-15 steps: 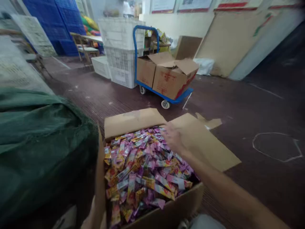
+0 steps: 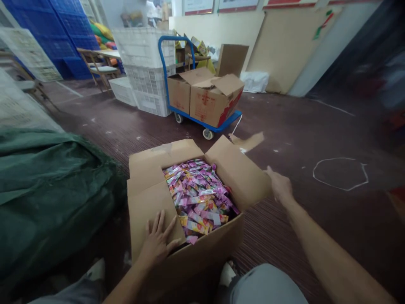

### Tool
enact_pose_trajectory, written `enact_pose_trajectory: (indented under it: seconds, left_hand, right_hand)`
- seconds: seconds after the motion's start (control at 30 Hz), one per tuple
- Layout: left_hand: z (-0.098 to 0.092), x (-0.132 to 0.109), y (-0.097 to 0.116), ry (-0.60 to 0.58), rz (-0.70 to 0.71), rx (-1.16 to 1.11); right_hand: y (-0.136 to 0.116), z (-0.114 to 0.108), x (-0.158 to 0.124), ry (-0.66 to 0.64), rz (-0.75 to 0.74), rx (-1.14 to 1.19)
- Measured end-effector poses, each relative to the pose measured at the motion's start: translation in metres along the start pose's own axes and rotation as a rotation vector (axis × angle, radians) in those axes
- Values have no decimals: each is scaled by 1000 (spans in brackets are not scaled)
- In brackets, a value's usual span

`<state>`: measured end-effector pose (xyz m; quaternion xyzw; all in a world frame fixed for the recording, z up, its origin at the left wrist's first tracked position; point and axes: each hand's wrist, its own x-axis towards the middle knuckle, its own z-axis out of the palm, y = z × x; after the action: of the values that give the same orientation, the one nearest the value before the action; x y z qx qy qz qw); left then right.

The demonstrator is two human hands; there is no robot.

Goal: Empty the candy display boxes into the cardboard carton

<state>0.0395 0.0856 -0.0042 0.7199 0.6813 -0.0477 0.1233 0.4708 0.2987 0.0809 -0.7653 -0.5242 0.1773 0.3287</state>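
A cardboard box (image 2: 209, 245) on the floor in front of me is filled with small purple and yellow wrapped packets (image 2: 199, 194). My left hand (image 2: 160, 240) lies with spread fingers on the left flap (image 2: 148, 207), which is folded inward over part of the packets. At the right, my right hand (image 2: 280, 185) grips the outer edge of the right flap (image 2: 243, 169), which slants up and outward. The far flap (image 2: 164, 152) stands folded outward.
A blue trolley (image 2: 218, 125) carrying cardboard cartons (image 2: 205, 101) stands ahead, beside stacked white crates (image 2: 142, 50). Green cloth (image 2: 57, 190) bulges at my left. A torn piece of cardboard (image 2: 251, 140) lies on the floor behind the box.
My left hand has come up from the box's left side, and the left flap now covers some packets. My right hand has left the packets for the right flap, lifting it.
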Motion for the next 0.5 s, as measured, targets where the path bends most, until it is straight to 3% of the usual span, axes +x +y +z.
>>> enact_pose_trajectory:
  seconds: [0.07, 0.17, 0.23, 0.3, 0.37, 0.43, 0.5]
  left_hand:
    - [1, -2, 0, 6, -9, 34]
    - [2, 0, 2, 42, -11, 73]
    - [2, 9, 7, 93, 15, 74]
    - [2, 24, 17, 179, 96, 63]
    - [1, 43, 32, 238, 256, 50]
    - [0, 60, 50, 228, 409, 35]
    - [0, 72, 63, 180, 474, 4]
  right_hand:
    - [-19, 9, -37, -263, -196, 69]
    - [-47, 49, -118, -697, -523, -38]
    - [-60, 83, -171, -834, -682, -269]
    - [-62, 108, -209, -775, -657, -396]
    - [-53, 119, -229, -682, -647, -446]
    - [-35, 118, -235, -597, -676, -396]
    - [-12, 113, -235, -416, -606, -271]
